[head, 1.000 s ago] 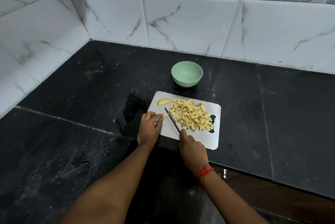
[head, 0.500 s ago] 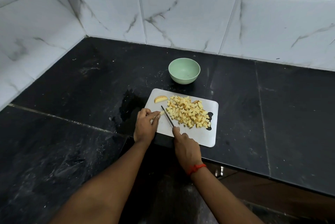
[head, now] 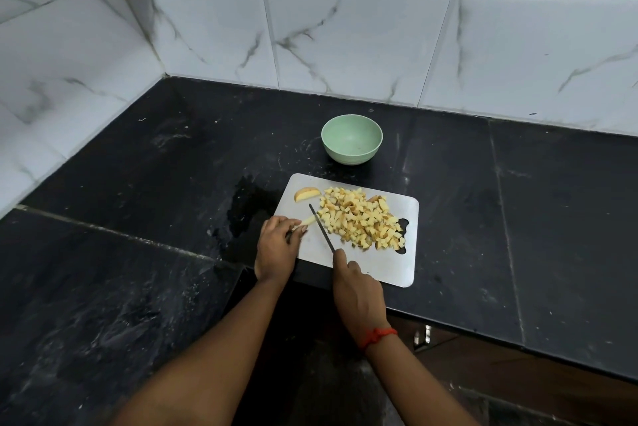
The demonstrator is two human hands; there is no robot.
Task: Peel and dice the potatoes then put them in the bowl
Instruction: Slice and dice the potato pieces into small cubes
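Note:
A steel cutting board (head: 386,266) lies on the black counter and carries a heap of diced potato (head: 360,218). One potato wedge (head: 306,193) lies at the board's far left corner. My left hand (head: 276,246) pinches a thin potato strip (head: 307,221) at the board's left edge. My right hand (head: 357,294) grips the handle of a knife (head: 321,228); the blade runs away from me, just right of the strip and left of the heap. The green bowl (head: 351,139) stands beyond the board and looks empty.
The black stone counter (head: 518,211) meets white marble-look tiled walls (head: 345,42) at the back and left, forming a corner. A wet patch (head: 245,211) darkens the counter left of the board. The counter's front edge runs just under the board's near side.
The camera view has shifted slightly. My hands and the knife stay at the same spot on the board; more of the potato strip shows beyond my left fingers.

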